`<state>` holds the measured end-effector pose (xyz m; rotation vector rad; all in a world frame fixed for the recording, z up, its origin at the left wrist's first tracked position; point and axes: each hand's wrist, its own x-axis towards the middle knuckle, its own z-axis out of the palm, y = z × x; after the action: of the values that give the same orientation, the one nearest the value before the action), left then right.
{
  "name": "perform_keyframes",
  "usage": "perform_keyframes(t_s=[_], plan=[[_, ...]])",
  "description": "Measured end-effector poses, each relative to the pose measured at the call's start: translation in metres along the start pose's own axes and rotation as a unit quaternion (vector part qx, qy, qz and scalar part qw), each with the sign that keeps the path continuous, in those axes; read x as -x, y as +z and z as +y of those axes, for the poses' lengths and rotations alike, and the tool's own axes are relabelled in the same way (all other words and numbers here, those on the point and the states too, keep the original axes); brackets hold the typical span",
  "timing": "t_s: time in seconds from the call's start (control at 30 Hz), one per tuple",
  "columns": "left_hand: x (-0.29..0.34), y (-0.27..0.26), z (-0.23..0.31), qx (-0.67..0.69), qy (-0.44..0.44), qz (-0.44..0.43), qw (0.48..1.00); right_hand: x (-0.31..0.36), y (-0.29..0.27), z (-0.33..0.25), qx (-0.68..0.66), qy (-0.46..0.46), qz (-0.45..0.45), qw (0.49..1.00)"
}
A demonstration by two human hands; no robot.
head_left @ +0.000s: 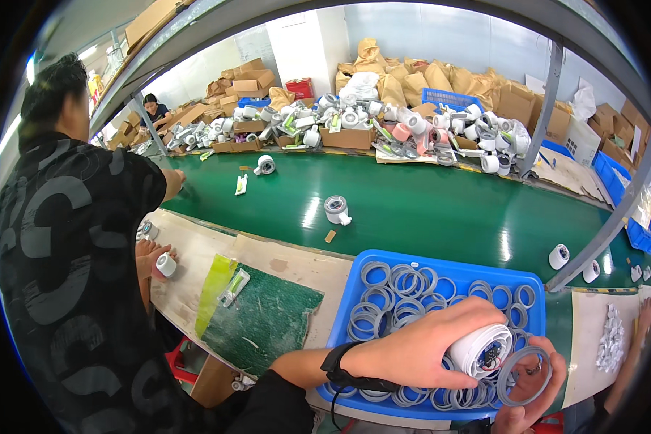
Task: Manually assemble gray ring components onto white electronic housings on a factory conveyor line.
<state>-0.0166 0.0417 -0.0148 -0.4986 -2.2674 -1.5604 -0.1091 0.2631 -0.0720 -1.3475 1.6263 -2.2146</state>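
My left hand (pixel 430 347) is closed around a round white plastic housing (pixel 479 351), its open end turned to the right and showing a small circuit board and wires inside. A grey ring (pixel 524 376) is gripped by my right hand (pixel 541 394), close beside the housing's open end. I cannot tell whether the two touch. Both hands are above a blue tray (pixel 362 289) that holds many loose grey rings (pixel 405 281). A dark band sits around my left wrist.
Beyond the tray runs a green conveyor belt (pixel 412 195) carrying a white unit (pixel 336 210) and other parts. Piled white parts (pixel 340 116) line its far side. A co-worker (pixel 72 239) stands at left. A metal post (pixel 615 217) rises at right, near another person's arm (pixel 633 354).
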Motion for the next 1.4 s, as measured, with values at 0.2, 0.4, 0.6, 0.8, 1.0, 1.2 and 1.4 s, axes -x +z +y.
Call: perform_keyframes(t_s=[0.2, 0.4, 0.6, 0.8, 1.0, 1.2, 1.4], plan=[[-0.002, 0.002, 0.002, 0.008, -0.003, -0.008, 1.000, 0.000, -0.009, -0.003, 0.038, -0.026, -0.028, 0.999], [-0.003, -0.004, 0.007, -0.093, -0.017, -0.009, 0.995, -0.015, 0.028, -0.014, 0.045, -0.059, 0.119, 0.990], [-0.005, -0.006, 0.003, -0.012, 0.016, 0.008, 1.000, -0.020, 0.022, -0.011, -0.078, -0.115, 0.049, 0.989], [-0.006, -0.001, -0.009, 0.090, -0.043, 0.044, 0.994, -0.035, 0.021, -0.007, -0.146, -0.069, -0.027, 0.986], [0.001, 0.004, -0.013, 0.125, -0.044, 0.054, 0.990, -0.032, 0.020, -0.005, -0.141, -0.076, -0.033, 0.986], [-0.003, 0.008, -0.015, 0.147, -0.039, 0.065, 0.986, -0.033, 0.023, -0.006, -0.186, -0.053, 0.004, 0.981], [0.002, 0.004, -0.017, 0.139, -0.029, 0.071, 0.987, -0.040, 0.018, -0.008, -0.153, -0.035, -0.012, 0.988]])
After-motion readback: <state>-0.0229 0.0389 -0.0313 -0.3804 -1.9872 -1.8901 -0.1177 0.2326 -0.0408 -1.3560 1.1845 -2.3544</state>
